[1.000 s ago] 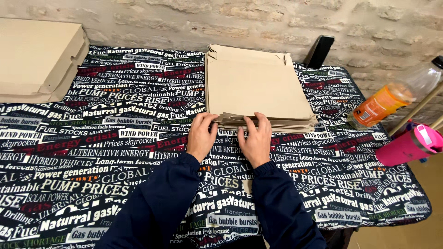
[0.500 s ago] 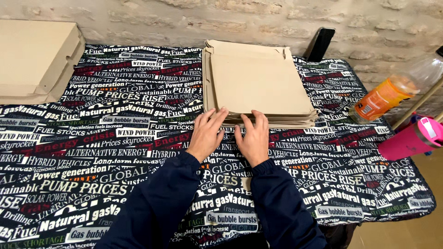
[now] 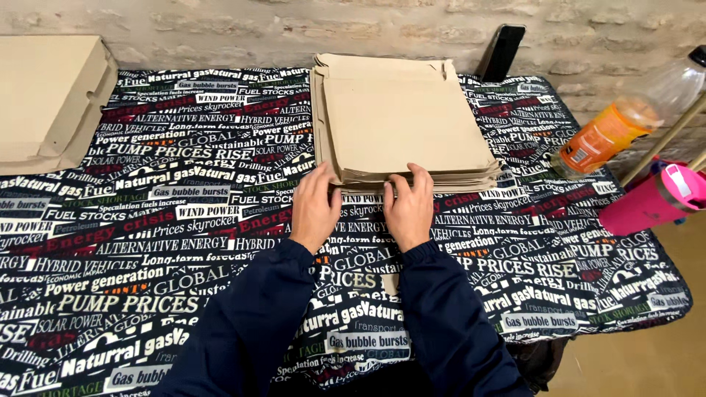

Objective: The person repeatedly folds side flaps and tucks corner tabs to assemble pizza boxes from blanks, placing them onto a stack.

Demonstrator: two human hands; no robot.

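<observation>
A stack of flat tan cardboard sheets (image 3: 401, 125) lies on a table covered with a dark printed cloth (image 3: 184, 242). My left hand (image 3: 315, 208) rests palm down at the stack's near left corner, fingertips touching its edge. My right hand (image 3: 409, 206) sits beside it, fingers curled against the near edge of the stack, thumb under the top sheets. Both arms wear dark blue sleeves. Neither hand has lifted a sheet clear of the stack.
A folded tan cardboard box (image 3: 45, 99) stands at the far left. A black phone (image 3: 501, 50) leans on the brick wall behind the stack. At right are a clear bottle with an orange label (image 3: 625, 121) and a pink cup (image 3: 654, 200).
Both hands have stayed at the stack's near edge, fingers shifting slightly along it. The view has moved a little; the stack itself has not moved.
</observation>
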